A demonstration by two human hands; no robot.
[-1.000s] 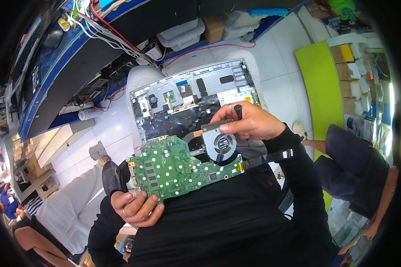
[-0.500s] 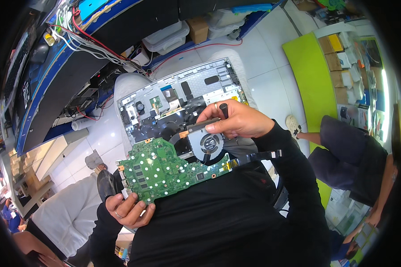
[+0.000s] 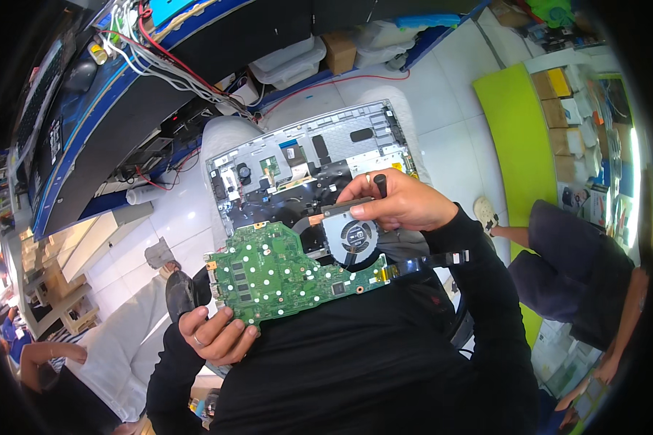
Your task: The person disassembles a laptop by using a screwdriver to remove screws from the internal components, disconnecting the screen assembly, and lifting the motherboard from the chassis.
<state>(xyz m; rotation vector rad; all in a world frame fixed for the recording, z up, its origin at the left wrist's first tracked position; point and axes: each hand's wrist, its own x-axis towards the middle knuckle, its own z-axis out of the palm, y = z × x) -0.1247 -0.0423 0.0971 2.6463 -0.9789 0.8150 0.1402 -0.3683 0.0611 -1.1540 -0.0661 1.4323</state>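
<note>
My left hand (image 3: 218,336) is closed on the lower left corner of a green laptop motherboard (image 3: 268,272). My right hand (image 3: 395,203) pinches the dark finned top edge of a silver cooling fan (image 3: 352,239), which is joined to a copper-coloured heat pipe and sits over the board's notch. A black handle (image 3: 381,185), probably a screwdriver's, sticks up between the right-hand fingers; its tip is hidden. Off the board's right end runs a dark ribbon cable (image 3: 432,262). Behind the board, an opened laptop chassis (image 3: 323,145) lies across my lap, its inner parts exposed.
A blue-edged workbench (image 3: 87,156) with cables stands at the left. Plastic bins (image 3: 290,64) and a cardboard box (image 3: 339,51) sit below a dark panel ahead. To the right are a lime-green bench side (image 3: 511,138) and a person in dark clothes (image 3: 566,261). Another person's pale trousers (image 3: 116,344) show at lower left.
The whole scene has shifted slightly to the right in view. Both hands keep their holds on the motherboard and fan. At lower left, the other person's arm has come further into view.
</note>
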